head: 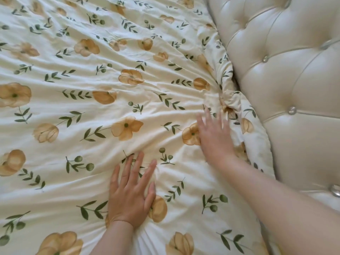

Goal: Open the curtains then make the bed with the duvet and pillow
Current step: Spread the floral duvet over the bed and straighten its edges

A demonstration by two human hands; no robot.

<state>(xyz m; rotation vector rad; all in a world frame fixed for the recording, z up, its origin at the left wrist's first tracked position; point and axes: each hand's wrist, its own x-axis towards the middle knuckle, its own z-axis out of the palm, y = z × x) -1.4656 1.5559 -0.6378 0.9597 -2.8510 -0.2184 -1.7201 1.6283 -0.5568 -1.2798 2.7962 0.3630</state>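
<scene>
left grip (131, 196): palm down, fingers spread | right grip (214, 138): palm down, blurred

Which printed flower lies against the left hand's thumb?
The orange flower low in the view, partly under the left hand; another flower borders the right hand instead.

Cream, glossy, diamond-tufted padded headboard (287, 74). Set into its creases, small clear round buttons (291, 110), well apart. Between those, puffed panels.

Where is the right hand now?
In the head view, the right hand lies open on the duvet, right of centre, beside its bunched edge along the tufted headboard, beyond the left hand.
</scene>
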